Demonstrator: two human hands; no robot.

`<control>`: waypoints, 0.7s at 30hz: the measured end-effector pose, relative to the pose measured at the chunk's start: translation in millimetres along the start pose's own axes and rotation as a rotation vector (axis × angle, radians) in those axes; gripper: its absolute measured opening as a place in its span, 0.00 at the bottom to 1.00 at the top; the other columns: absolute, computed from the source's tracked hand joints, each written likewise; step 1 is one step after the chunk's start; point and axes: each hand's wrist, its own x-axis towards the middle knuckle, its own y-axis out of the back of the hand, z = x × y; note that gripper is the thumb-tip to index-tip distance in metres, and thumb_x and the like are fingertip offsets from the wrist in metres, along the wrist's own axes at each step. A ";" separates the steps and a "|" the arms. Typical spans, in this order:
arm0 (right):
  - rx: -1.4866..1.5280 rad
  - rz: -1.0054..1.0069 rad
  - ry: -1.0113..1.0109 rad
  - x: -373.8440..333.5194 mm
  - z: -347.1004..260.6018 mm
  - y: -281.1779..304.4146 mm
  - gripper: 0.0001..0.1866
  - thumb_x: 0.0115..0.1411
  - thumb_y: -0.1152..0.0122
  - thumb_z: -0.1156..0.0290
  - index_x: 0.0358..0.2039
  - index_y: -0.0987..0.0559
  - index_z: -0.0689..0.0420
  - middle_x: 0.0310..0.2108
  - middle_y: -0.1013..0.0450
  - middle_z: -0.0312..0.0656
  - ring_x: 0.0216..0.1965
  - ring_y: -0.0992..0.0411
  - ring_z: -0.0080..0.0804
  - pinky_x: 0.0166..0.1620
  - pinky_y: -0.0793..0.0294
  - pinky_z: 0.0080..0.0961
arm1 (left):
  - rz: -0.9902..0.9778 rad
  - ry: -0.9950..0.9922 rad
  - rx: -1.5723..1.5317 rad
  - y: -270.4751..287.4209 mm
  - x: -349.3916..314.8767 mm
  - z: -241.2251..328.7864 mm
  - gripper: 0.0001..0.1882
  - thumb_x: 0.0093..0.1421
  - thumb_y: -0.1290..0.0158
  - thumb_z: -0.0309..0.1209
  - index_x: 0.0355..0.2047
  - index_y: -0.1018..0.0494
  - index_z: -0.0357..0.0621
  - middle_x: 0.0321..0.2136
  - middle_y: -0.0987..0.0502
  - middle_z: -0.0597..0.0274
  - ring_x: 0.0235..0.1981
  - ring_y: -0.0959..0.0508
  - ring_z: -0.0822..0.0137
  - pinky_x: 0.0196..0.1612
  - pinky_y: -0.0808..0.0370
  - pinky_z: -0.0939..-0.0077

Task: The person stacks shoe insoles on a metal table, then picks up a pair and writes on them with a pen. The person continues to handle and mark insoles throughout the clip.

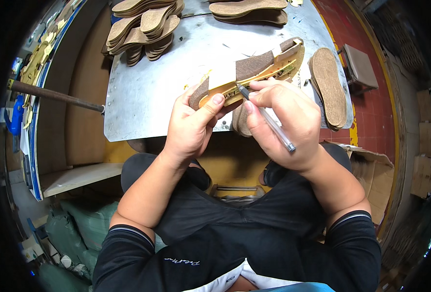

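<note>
Left hand (191, 124) grips the sole (254, 73) at its 7 o'clock end; right hand (286, 119), fingers pinching a pen (266, 119), writes on it.

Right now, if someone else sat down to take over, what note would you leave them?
Left hand: grips the shoe insole near its heel end, holding it above the metal table.
Right hand: holds a clear pen, tip on the insole's yellow side.
Around: insole stacks at the table's far side, one pile at the right.
Done: cannot tell if any mark is made.
Left: the marking, as far as shown.
</note>
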 end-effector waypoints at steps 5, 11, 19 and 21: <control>0.012 0.046 -0.016 -1.0 1.9 -3.9 0.07 0.63 0.25 0.82 0.39 0.16 0.65 0.35 0.15 0.50 0.43 0.11 0.53 0.49 0.13 0.43 | -0.016 0.003 -0.037 -1.4 -0.8 0.2 0.21 0.80 0.44 0.24 0.69 0.28 0.30 0.60 0.16 0.45 0.61 0.14 0.55 0.67 0.15 0.54; -0.009 0.013 0.004 1.0 -0.6 -3.8 0.06 0.63 0.25 0.81 0.38 0.16 0.65 0.35 0.15 0.50 0.43 0.12 0.54 0.49 0.13 0.43 | -0.017 0.018 -0.054 1.4 -0.3 -1.2 0.21 0.81 0.45 0.24 0.70 0.30 0.29 0.61 0.16 0.45 0.62 0.14 0.55 0.69 0.16 0.53; 0.034 0.037 -0.035 -1.0 -0.9 -8.1 0.08 0.64 0.25 0.82 0.42 0.17 0.66 0.36 0.15 0.52 0.46 0.11 0.54 0.52 0.12 0.46 | 0.035 -0.044 0.032 3.1 -1.2 -1.5 0.20 0.80 0.43 0.23 0.68 0.26 0.28 0.60 0.15 0.47 0.61 0.14 0.57 0.69 0.16 0.56; 0.091 0.077 -0.019 -1.2 -1.1 -9.5 0.09 0.65 0.26 0.83 0.44 0.17 0.67 0.38 0.14 0.53 0.48 0.11 0.54 0.55 0.12 0.48 | 0.074 -0.113 0.129 4.3 0.5 -6.7 0.19 0.79 0.42 0.23 0.66 0.24 0.27 0.59 0.15 0.48 0.60 0.14 0.59 0.69 0.16 0.59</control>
